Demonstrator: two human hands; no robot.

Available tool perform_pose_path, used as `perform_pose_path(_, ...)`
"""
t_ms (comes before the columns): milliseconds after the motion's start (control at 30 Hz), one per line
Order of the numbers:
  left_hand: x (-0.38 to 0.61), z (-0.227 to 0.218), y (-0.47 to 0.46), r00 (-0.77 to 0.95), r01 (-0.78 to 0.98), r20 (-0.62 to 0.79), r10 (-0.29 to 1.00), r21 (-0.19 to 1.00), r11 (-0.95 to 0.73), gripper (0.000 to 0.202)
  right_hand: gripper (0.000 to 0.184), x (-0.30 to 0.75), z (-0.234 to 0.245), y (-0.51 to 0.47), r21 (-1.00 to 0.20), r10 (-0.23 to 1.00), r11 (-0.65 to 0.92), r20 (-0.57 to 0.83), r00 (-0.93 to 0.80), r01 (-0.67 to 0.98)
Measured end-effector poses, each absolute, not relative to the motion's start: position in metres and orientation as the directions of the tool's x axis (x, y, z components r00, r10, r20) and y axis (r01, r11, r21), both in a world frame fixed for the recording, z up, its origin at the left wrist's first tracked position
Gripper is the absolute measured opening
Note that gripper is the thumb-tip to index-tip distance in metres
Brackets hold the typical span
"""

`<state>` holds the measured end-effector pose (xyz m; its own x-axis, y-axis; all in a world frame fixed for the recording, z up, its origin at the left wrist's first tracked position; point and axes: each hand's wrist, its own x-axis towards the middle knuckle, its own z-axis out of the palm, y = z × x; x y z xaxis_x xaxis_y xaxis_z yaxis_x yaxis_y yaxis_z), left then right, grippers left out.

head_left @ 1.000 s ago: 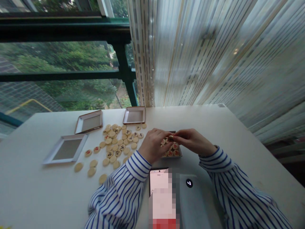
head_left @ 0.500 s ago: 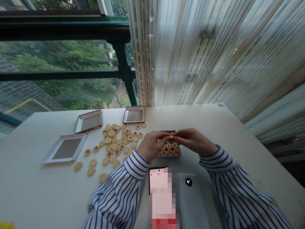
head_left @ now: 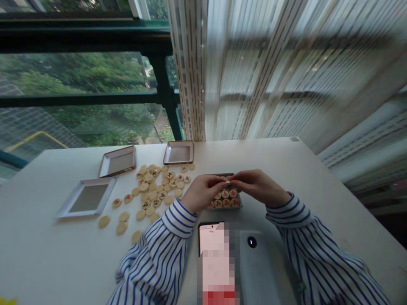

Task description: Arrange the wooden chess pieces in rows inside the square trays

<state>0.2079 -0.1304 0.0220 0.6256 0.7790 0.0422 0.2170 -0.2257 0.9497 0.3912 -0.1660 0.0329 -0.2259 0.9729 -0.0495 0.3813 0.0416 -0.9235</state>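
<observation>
Over a small open box (head_left: 241, 206), my left hand (head_left: 205, 190) and my right hand (head_left: 254, 185) meet at the fingertips. A xiangqi piece (head_left: 228, 183), pale and mostly covered by the fingers, is pinched between both hands. Rows of round pieces with red characters (head_left: 225, 194) lie face up inside the box; its far part is hidden behind my hands. Left of my left hand, many loose xiangqi pieces (head_left: 153, 195) spread over the white table, some blank side up, some showing black or red characters.
Three shallow trays or lids stand left and behind: a white one (head_left: 110, 186), a brown-edged one (head_left: 134, 162) and another brown-edged one (head_left: 192, 157). A phone (head_left: 214, 241) and a white device (head_left: 257, 262) lie before me. Curtains (head_left: 254, 76) hang beyond the table.
My left hand has shifted very slightly left, and both hands still pinch the piece above the box. The curtain on the right has swayed.
</observation>
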Motion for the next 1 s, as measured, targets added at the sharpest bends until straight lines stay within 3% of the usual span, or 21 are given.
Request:
perform_pose_path(267, 0.2093, 0.0269, -0.1305, 0.575, 0.247, -0.07, 0.816, 0.965, -0.091, 0.031, 0.028, 0.3913, 0.0354, -0.1666, -0.935, 0.968, 0.062, -0.028, -0.25, 0.348)
perform_pose_path(667, 0.2106, 0.0294, -0.1313, 0.534, 0.232, -0.079, 0.842, 0.971, -0.056, 0.029, 0.022, 0.3932, 0.0301, -0.166, -0.934, 0.97, 0.096, 0.009, -0.244, 0.344)
perform_pose_path(1000, 0.2108, 0.0274, -0.1315, 0.563, 0.259, -0.093, 0.821, 0.963, -0.068, 0.032, 0.02, 0.3926, 0.038, -0.1671, -0.836, 0.962, 0.207, 0.079, -0.26, 0.509)
